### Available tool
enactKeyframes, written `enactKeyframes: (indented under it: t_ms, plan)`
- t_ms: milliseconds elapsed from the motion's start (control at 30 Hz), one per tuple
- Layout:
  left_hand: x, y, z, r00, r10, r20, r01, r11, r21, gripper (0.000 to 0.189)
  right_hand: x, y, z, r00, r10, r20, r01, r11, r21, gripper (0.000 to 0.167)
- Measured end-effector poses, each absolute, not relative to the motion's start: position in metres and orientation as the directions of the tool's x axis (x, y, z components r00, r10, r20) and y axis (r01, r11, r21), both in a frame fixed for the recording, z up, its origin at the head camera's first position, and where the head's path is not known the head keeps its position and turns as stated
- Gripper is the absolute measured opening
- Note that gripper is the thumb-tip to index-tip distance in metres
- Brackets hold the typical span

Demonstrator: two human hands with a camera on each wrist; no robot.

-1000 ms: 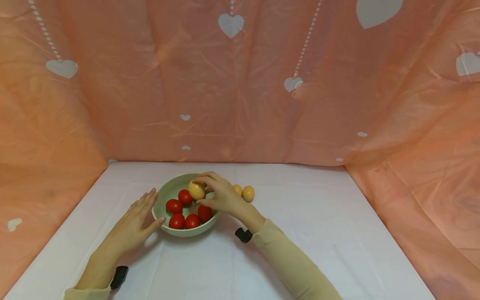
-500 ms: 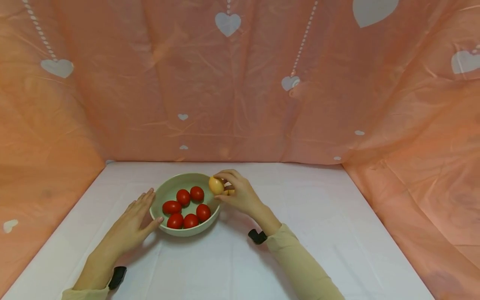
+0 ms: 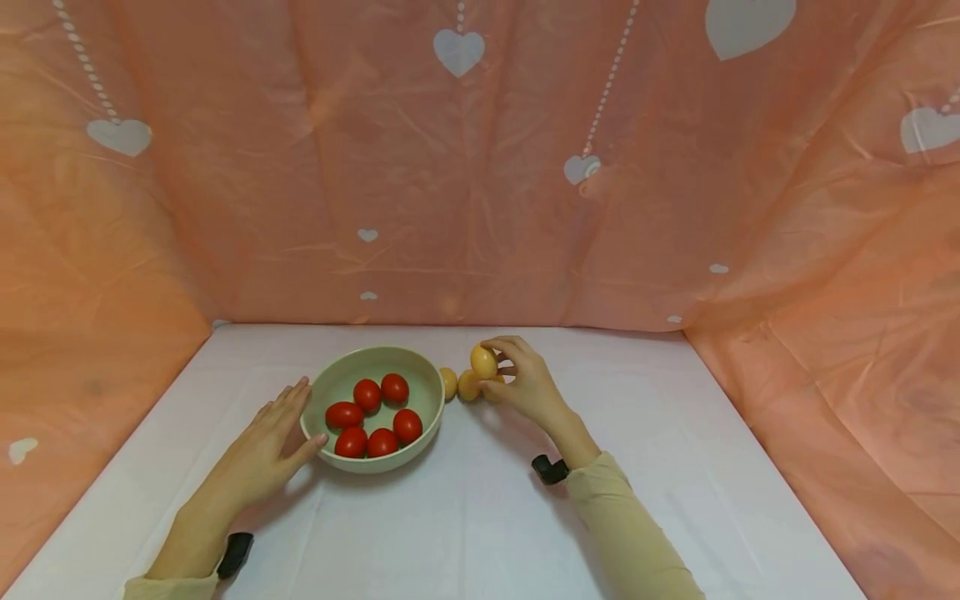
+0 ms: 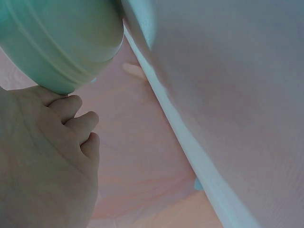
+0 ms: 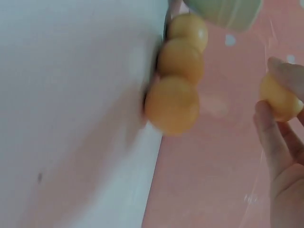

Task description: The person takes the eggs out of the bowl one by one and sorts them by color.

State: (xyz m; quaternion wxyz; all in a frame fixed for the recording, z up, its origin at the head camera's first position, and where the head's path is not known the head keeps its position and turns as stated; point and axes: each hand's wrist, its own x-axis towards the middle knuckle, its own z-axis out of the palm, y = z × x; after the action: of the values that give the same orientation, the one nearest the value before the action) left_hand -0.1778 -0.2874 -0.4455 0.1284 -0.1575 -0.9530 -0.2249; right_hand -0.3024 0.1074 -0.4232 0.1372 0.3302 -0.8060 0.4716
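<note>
A pale green bowl on the table holds several red tomatoes. My left hand lies along the bowl's left side, its fingers extended and its thumb at the near rim. In the left wrist view, those fingers are right under the bowl's outer wall. Right of the bowl, my right hand pinches a yellow, egg-shaped tomato between thumb and fingertips, raised above the table. Below it, three more yellow tomatoes sit in a row, the leftmost close to the bowl.
White cloth covers the table. An orange-pink curtain with white hearts closes off the back and both sides. A black wrist device sits on the right wrist, another on the left.
My right hand has moved from over the bowl out to its right, carrying the yellow tomato. A red tomato it was covering now shows. The left hand and bowl have barely shifted.
</note>
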Motion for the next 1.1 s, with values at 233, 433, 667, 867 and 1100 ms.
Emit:
enactKeyframes:
  t_ms: [233,433,667,867,1100]
  plan:
    - [-0.178,-0.287,-0.446,-0.914,0.243,0.325,0.363,0.848,0.387,0.085,-0.312,0.129,-0.432,-0.79,-0.346,0.506,-0.613,0.418,-0.671,0.059]
    - [-0.179,-0.287,-0.447,-0.918,0.239,0.317,0.354,0.853,0.383,0.085,-0.317,0.145,-0.435,-0.84,-0.302,0.45,-0.542,0.489,-0.684,0.058]
    - [-0.18,-0.288,-0.448,-0.916,0.242,0.321,0.356,0.859,0.368,0.086,-0.318,0.153,-0.432,-0.888,-0.295,0.352,-0.46,0.573,-0.678,0.053]
    - [-0.181,-0.288,-0.448,-0.912,0.244,0.33,0.361,0.859,0.362,0.086,-0.319,0.153,-0.433,-0.931,-0.297,0.21,-0.359,0.654,-0.666,0.053]
    - [-0.179,-0.288,-0.449,-0.913,0.247,0.324,0.363,0.854,0.372,0.086,-0.317,0.15,-0.436,-0.941,-0.31,0.135,-0.32,0.688,-0.651,0.055]
